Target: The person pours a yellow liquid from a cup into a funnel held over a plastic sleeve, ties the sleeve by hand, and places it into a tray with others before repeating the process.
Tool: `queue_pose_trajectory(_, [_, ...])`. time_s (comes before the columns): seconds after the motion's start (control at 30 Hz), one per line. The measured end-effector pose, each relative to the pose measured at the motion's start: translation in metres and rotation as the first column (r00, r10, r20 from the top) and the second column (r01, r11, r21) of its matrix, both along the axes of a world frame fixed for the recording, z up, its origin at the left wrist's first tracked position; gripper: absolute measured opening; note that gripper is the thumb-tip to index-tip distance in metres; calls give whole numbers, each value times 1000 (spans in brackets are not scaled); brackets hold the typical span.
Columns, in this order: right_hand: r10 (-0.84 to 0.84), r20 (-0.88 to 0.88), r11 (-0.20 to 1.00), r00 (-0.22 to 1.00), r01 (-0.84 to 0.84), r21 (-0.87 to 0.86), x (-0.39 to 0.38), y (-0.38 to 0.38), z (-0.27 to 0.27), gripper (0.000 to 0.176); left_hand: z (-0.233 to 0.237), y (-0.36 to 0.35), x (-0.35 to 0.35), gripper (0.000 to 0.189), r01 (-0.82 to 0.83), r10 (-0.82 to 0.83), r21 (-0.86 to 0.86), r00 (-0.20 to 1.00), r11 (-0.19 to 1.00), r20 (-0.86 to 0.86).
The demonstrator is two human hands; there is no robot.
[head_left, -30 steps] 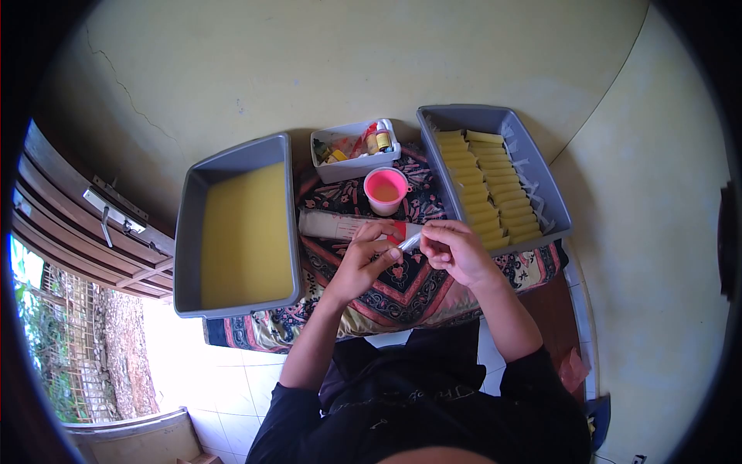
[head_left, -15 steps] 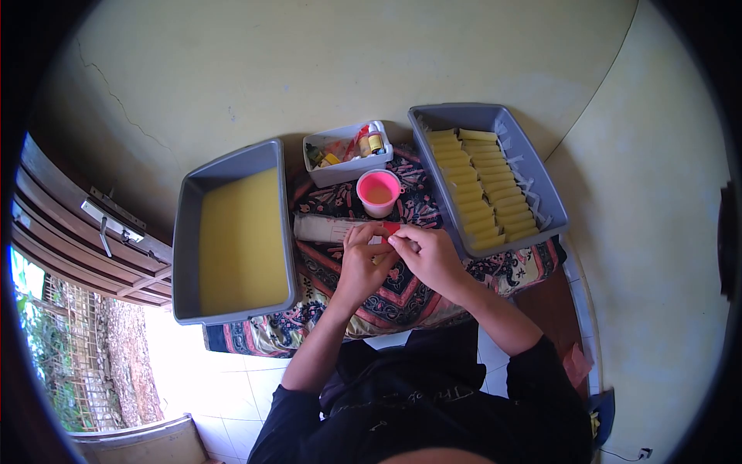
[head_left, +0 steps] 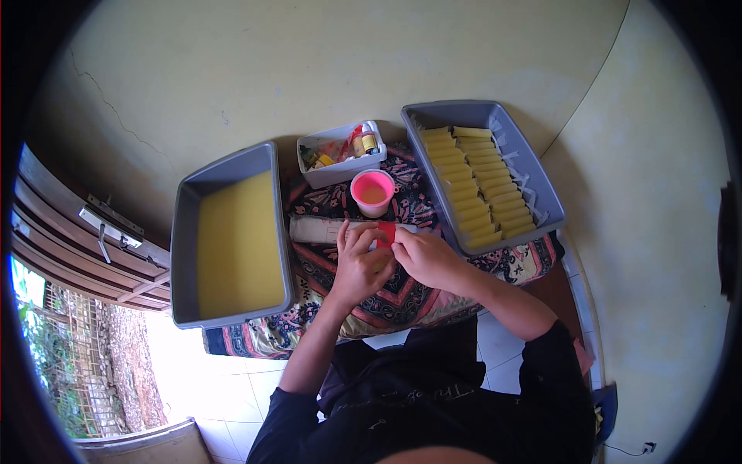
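Observation:
My left hand [head_left: 360, 267] is over the patterned cloth with its index finger raised and other fingers bent; what lies between thumb and fingers is too small to make out. Beside it on the right, my right hand [head_left: 421, 255] is closed, its fingertips next to a small red piece [head_left: 387, 232]. Whatever it pinches is hidden. Behind both hands lies a long whitish packet [head_left: 315, 229]. A pink-rimmed cup [head_left: 372, 192] with light brown contents stands just beyond the packet.
A grey tub [head_left: 287, 271] with a smooth yellow layer stands left. Another grey tub [head_left: 550, 205], right, holds rows of yellow rolls and whitish strips. A whitish box [head_left: 346, 172] with small bottles sits at the back. Patterned cloth [head_left: 363, 313] covers the surface.
My left hand's fingers have lifted and spread somewhat, and it has come slightly apart from my right hand. More of the red piece shows. The view has shifted slightly.

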State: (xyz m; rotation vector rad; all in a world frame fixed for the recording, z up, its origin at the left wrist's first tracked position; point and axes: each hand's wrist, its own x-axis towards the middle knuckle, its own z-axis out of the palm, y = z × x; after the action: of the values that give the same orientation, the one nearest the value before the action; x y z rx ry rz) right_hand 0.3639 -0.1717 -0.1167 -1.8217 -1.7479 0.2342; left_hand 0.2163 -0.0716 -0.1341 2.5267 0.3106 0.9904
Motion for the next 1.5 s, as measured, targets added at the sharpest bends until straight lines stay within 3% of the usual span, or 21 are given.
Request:
queue_pose_trajectory(0.07, [51,-238,998,970,-55,-9,1,3,-3,20,-2,2,0,12,3,-4,49,1000,999,21])
queue_pose_trajectory(0.3, [22,-580,993,814,-84,-80,2,15,15,17,-6,7,4,16,-118,117,-4,981,993,155])
queue_pose_trajectory(0.37, [-6,-748,982,663,-137,-130,1,19,16,14,-4,5,3,16,-165,173,-55,962,985,209])
queue_pose_trajectory(0.4, [-5,-749,982,663,-138,-128,0,19,19,14,-5,6,2,16,-166,174,-53,962,985,209])
queue_pose_trajectory(0.47, [-46,-857,963,514,-205,-174,-2,18,27,12,-9,7,1,16,-140,169,-139,957,980,234])
queue_pose_trajectory(0.6, [-20,-902,951,431,-272,-151,2,19,19,8,-13,9,-3,18,-107,161,-214,955,971,251])
queue_pose_trajectory(0.67, [117,-912,952,393,-306,-11,7,20,8,8,-11,8,-6,19,-74,117,-189,967,979,228])
queue_pose_trajectory(0.8, [118,-855,961,505,-275,-30,10,17,4,10,-11,11,-7,21,-29,51,-127,982,992,180])
queue_pose_trajectory(0.87, [123,-768,975,629,-221,-25,10,15,3,10,-16,14,-5,22,63,-22,-251,986,966,166])
queue_pose_trajectory(0.9, [123,-767,975,629,-221,-25,9,14,2,10,-18,14,-4,22,64,-22,-250,986,966,167])
queue_pose_trajectory(0.97, [133,-718,987,683,-161,30,5,12,2,10,-20,14,-1,19,201,-80,-479,962,854,261])
queue_pose_trajectory(1.0, [135,-717,986,684,-163,31,4,11,3,10,-21,14,0,19,199,-78,-479,962,855,262])
queue_pose_trajectory(1.07, [170,-545,980,821,-86,177,0,8,8,12,-23,15,2,16,289,-125,-535,938,794,322])
queue_pose_trajectory(1.1, [172,-543,980,822,-88,178,-1,8,11,12,-22,14,3,16,289,-123,-534,938,795,324])
queue_pose_trajectory(1.17, [191,-285,931,939,-82,356,-4,8,14,14,-19,12,4,14,382,-155,-624,909,682,387])
queue_pose_trajectory(1.2, [190,-284,930,940,-80,357,-6,9,13,14,-19,11,3,14,383,-156,-623,909,682,387])
queue_pose_trajectory(1.27, [180,-159,865,971,-79,496,-9,12,10,15,-18,11,1,15,363,-129,-762,928,537,351])
queue_pose_trajectory(1.4, [202,-142,845,969,-99,525,-9,13,12,15,-12,18,-3,11,385,-182,-750,922,538,343])
queue_pose_trajectory(1.47, [228,-364,927,903,-87,365,-7,11,13,13,-9,18,-5,10,358,-171,-732,932,579,320])
queue_pose_trajectory(1.5, [230,-365,927,902,-89,365,-7,10,12,13,-7,18,-6,10,332,-161,-714,941,616,298])
